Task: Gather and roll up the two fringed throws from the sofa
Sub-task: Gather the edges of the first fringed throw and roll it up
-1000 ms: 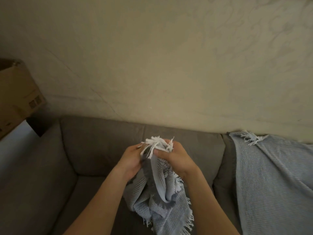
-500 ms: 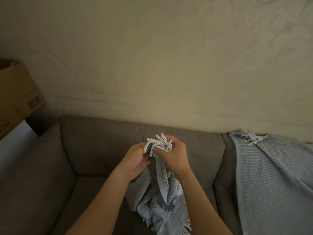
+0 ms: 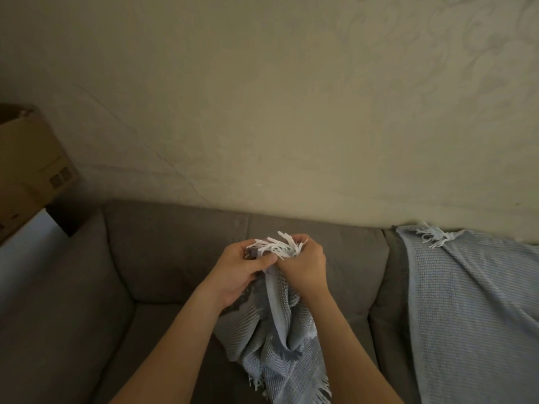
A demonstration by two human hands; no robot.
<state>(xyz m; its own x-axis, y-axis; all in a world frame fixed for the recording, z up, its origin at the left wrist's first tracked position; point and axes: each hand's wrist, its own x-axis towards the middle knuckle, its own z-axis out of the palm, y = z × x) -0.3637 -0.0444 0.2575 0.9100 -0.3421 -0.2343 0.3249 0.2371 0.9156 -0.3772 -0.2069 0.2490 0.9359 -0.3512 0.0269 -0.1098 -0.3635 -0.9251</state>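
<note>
Head — left hand point(image 3: 237, 271), right hand point(image 3: 304, 266) hold throw point(image 3: 274, 342) — box point(image 3: 26, 167) inside hidden.

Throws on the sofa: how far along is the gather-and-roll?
Done: the first throw is gathered into a bunch, held up in front of the sofa. In hand: the left hand and right hand both grip its end by the white fringe, the rest hanging loose. Left: rolling it, which shows no start, and the second throw, spread over the sofa back at right, untouched.
</note>
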